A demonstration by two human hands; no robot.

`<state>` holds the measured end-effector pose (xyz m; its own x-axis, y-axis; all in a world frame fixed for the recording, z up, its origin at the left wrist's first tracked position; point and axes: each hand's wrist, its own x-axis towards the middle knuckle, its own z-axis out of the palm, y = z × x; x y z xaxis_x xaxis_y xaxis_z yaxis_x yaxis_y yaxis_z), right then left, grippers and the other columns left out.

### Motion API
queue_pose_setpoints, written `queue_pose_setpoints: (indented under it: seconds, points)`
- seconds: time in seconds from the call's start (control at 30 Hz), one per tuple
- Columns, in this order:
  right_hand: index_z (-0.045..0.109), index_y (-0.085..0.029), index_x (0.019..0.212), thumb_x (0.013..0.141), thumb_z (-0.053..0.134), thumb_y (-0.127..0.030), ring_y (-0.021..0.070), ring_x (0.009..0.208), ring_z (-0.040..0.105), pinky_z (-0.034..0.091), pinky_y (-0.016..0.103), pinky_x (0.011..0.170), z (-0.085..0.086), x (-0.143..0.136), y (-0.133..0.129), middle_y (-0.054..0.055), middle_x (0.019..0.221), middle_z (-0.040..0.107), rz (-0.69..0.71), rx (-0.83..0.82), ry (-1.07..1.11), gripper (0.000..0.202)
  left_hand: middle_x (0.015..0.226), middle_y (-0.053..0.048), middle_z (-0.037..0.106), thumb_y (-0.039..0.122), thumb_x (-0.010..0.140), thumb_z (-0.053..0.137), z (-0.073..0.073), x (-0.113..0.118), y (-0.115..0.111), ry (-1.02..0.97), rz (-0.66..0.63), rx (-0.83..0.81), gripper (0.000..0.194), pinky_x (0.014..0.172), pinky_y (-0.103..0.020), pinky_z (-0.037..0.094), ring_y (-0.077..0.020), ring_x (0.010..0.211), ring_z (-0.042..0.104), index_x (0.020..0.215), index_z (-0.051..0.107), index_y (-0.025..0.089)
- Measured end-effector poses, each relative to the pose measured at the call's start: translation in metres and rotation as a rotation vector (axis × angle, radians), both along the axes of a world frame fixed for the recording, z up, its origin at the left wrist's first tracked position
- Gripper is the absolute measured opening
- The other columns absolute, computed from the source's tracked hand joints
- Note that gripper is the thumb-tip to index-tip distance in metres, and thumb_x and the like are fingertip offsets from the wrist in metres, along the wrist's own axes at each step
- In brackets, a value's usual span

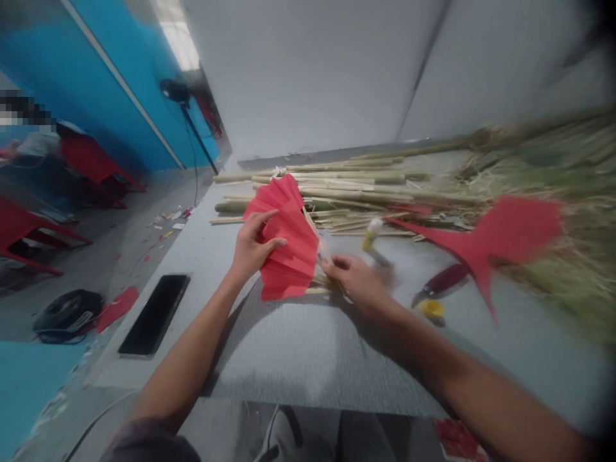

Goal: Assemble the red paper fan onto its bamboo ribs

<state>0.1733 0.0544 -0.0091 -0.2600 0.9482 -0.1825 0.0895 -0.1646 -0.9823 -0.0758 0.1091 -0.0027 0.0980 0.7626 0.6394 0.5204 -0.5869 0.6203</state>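
A red pleated paper fan (292, 247) is held up over the near middle of the table. My left hand (253, 247) grips its left side, thumb lying across the folds and the other fingers partly hidden behind the paper. At the fan's right edge, my right hand (359, 279) pinches a thin pale bamboo strip (314, 226) near its lower end. More pale strips (320, 290) show between the paper and my right hand. Just beyond that hand stands a small glue bottle (370, 236) with a yellow body and white top, blurred.
Bamboo sticks (346, 176) lie along the back by the grey wall. To the right are cut red paper (481, 234), a dark red-handled knife (440, 283), a yellow cap (432, 310) and straw-like shavings (572, 269). A phone (154, 314) lies left; red chairs (94, 157) stand beyond.
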Motion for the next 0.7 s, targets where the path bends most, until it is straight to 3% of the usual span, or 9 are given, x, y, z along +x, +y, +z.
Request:
queue_pose_setpoints:
  seconds: [0.33, 0.7]
  points:
    - [0.066, -0.017, 0.077, 0.075, 0.068, -0.05, 0.0131, 0.062, 0.045, 0.033, 0.029, 0.06, 0.002, -0.0003, -0.0008, 0.001, 0.071, 0.059, -0.034, -0.012, 0.001, 0.033, 0.107, -0.007, 0.064, 0.043, 0.073, 0.085, 0.0006, -0.0006, -0.0002, -0.029, -0.029, 0.001, 0.06, 0.08, -0.034, 0.046, -0.0208, 0.088, 0.058, 0.128, 0.068, 0.027]
    - [0.067, -0.017, 0.078, 0.075, 0.067, -0.041, 0.0138, 0.064, 0.047, 0.036, 0.029, 0.061, 0.0051, -0.0026, -0.0002, 0.001, 0.07, 0.058, -0.095, -0.021, -0.034, 0.024, 0.108, -0.007, 0.066, 0.049, 0.073, 0.083, 0.0025, 0.0004, -0.0013, 0.005, -0.001, 0.02, 0.06, 0.085, -0.036, 0.047, -0.0225, 0.094, 0.059, 0.127, 0.068, 0.027]
